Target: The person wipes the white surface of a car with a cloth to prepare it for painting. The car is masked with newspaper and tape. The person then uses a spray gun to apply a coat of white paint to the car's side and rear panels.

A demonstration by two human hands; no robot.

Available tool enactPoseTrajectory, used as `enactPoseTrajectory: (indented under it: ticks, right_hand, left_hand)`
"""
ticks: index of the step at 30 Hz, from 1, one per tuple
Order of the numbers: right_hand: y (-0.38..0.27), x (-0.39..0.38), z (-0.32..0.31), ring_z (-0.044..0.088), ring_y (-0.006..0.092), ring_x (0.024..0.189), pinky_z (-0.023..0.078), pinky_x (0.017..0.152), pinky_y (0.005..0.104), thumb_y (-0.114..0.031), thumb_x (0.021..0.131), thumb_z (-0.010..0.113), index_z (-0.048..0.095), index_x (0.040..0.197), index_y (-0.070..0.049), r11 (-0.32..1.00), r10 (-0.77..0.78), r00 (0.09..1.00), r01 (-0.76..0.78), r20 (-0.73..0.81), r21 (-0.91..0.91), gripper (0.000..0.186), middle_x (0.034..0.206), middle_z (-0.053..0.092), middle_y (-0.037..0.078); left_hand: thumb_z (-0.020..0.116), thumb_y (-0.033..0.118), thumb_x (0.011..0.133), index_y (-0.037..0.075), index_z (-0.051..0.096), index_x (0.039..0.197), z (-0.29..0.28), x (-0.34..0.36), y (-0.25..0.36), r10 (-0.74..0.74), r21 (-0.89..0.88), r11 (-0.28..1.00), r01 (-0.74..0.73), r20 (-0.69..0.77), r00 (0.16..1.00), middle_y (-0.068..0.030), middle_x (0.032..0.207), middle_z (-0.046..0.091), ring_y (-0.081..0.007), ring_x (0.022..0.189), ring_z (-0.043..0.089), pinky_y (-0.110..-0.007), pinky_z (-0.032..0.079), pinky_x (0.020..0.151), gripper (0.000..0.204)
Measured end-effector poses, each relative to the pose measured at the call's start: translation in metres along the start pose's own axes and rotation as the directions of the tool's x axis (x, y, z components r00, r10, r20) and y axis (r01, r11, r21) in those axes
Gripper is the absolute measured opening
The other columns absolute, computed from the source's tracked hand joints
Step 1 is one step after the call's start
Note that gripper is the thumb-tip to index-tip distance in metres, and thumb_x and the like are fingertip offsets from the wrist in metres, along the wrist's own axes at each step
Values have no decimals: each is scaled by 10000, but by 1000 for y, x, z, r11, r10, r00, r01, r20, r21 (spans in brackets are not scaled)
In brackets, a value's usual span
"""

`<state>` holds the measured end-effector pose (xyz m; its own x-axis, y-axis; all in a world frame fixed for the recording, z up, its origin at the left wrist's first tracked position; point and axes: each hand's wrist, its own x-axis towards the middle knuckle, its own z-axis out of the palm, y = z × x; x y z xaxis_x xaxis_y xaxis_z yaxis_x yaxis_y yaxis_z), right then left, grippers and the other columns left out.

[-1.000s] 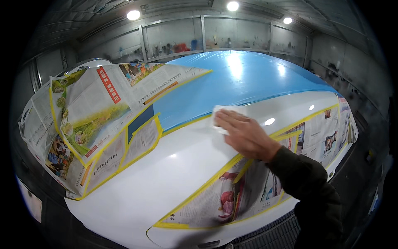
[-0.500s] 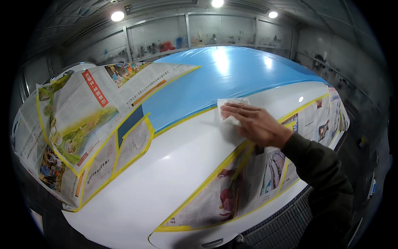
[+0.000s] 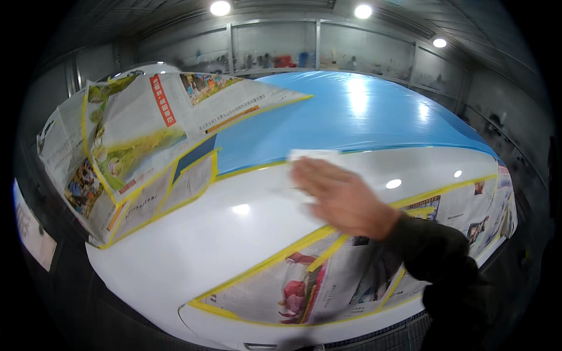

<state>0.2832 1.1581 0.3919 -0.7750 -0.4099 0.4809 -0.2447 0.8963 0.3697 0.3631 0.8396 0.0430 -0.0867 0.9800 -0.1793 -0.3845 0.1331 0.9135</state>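
1. The right hand [image 3: 345, 202] lies flat, fingers spread apart, pressing a white cloth [image 3: 310, 159] onto the white car panel [image 3: 234, 234].
2. The cloth sits at the hand's 11 o'clock, beside blue film [image 3: 351, 117].
3. Taped newspaper [image 3: 293, 286] lies at 6 o'clock.

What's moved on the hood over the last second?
The right hand has slid its white cloth leftward along the white panel, just below the blue film; it is blurred mid-swipe. It kept the cloth pressed flat under its fingers. The newspaper masking and yellow tape are unchanged.
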Motion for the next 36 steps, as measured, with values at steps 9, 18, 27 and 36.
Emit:
enactPoseTrajectory:
  ticks: [9, 18, 27, 36]
  right_hand:
    - [41, -92, -12, 311, 283, 1446, 250, 1196, 432, -199, 823, 591, 361, 1465, 17, 1000, -9, 1000, 9, -26, -23, 715, 1531, 353, 189]
    - [-19, -71, 0, 264, 293, 1468, 189, 1215, 414, -206, 783, 602, 396, 1424, 82, 999, 27, 997, -30, 73, 36, 732, 1547, 321, 209]
    - [-27, -64, -6, 321, 305, 1442, 270, 1184, 427, -213, 794, 626, 409, 1424, 58, 993, 114, 993, -114, 25, 35, 719, 1518, 380, 194]
    - [-81, -23, 26, 310, 307, 1445, 251, 1195, 419, -129, 772, 648, 381, 1447, 42, 978, 171, 985, -165, -35, 132, 747, 1531, 354, 198]
  left_hand:
    - [546, 169, 1011, 43, 546, 1236, 31, 1, -6, 15, 54, 998, -12, -57, 998, -46, 1142, 605, -142, 1090, 549, -315, 454, 928, 258]
    - [522, 195, 1024, 44, 558, 1230, 41, 3, -28, 15, -27, 1000, -14, 56, 998, -44, 1156, 602, -144, 1117, 537, -321, 440, 962, 257]
    - [524, 202, 1016, 38, 567, 1224, 32, -2, 1, -5, 264, 964, -25, 112, 994, -66, 1169, 602, -158, 1133, 537, -325, 435, 976, 269]
    - [517, 187, 1014, 39, 560, 1235, 19, -5, -6, -1, 165, 986, -27, 168, 986, -77, 1177, 601, -171, 1121, 549, -328, 437, 975, 270]
